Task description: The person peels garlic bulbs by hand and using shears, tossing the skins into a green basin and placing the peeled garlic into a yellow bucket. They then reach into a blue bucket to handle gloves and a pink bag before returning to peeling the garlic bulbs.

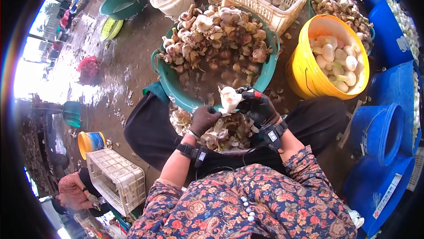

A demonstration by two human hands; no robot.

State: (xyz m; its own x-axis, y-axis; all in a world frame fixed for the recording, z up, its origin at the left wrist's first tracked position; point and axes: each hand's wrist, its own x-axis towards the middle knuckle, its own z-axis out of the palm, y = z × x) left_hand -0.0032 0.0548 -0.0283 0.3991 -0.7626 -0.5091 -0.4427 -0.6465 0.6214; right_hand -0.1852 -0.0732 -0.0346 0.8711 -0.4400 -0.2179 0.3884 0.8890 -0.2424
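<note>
Over the near rim of a green tub (157, 68), my right hand (260, 107), in a black glove with red on one finger, grips a white, partly peeled garlic bulb (229, 98). Just below and left of the bulb is my left hand (205, 120), in a dark glove, its fingers closed in a pinch. What they pinch, perhaps a strip of skin, is too small to make out. Unpeeled garlic bulbs (221, 29) are heaped in the tub's muddy water. Loose garlic skins (225, 133) lie between my legs, beneath my hands.
To the right stands a yellow bucket (301, 68) of peeled bulbs. Behind the tub are a cream crate (282, 15) and a white bucket (170, 0). Blue barrels (375, 133) line the right side. At lower left, another person (77, 190) sits by a white crate (117, 179).
</note>
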